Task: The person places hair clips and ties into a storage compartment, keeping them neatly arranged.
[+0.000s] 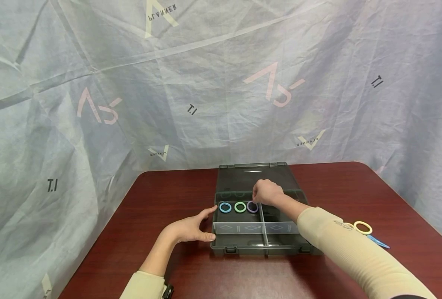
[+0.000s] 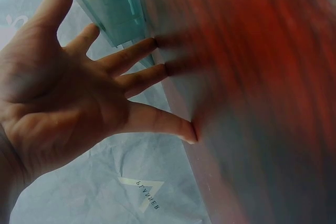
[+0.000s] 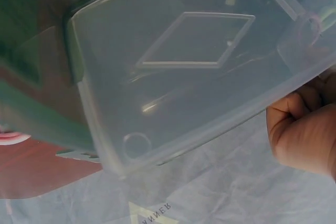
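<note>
A dark see-through divider box (image 1: 239, 250) lies with its lid (image 1: 256, 178) folded back. Its back left compartment holds a blue ring (image 1: 225, 207), a green ring (image 1: 240, 207) and a purple ring (image 1: 252, 207) in a row. My right hand (image 1: 268, 192) reaches in from the right with curled fingers, pinching the purple ring at its back edge. In the right wrist view, the clear divider (image 3: 184, 93) covers part of that hand (image 3: 307, 129). At the box's left wall, my left hand (image 1: 189, 227) has its fingers spread. Several of its fingertips (image 2: 191, 129) touch the table in the left wrist view.
To the right of the box, beside my right sleeve, lie scissors with yellow handles (image 1: 362, 227) and a blue blade end (image 1: 378, 241). The dark red table (image 1: 161, 191) ends at the back against a grey printed cloth (image 1: 213, 137).
</note>
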Tool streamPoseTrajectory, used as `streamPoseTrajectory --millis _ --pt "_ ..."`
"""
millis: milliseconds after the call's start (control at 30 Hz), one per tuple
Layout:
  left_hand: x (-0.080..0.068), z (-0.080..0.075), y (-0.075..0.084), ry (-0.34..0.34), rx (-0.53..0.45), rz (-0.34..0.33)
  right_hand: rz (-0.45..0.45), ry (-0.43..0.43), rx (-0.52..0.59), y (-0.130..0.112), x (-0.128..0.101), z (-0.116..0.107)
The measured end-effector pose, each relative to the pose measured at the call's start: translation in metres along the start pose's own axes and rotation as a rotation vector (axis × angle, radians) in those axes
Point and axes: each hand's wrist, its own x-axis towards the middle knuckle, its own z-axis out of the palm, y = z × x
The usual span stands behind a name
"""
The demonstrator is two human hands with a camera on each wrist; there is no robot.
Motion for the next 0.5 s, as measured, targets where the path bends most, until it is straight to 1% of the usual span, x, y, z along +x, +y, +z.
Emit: streamPoseTrajectory --millis 167,300,433,500 --pt "0.0 0.0 0.001 0.001 -0.004 -0.004 -0.028 0.003 -0.045 0.0 0.001 -0.001" --pt "0.001 0.001 0.001 -0.005 -0.011 -0.013 -0.043 -0.015 -0.047 0.001 0.0 -0.002" --pt "0.001 0.001 0.001 -0.012 -0.01 -0.012 -0.08 -0.024 -0.016 0.003 -0.002 -0.008" --pt "0.001 0.001 0.001 -0.011 -0.008 -0.006 -0.129 -0.02 0.031 0.005 -0.002 -0.015"
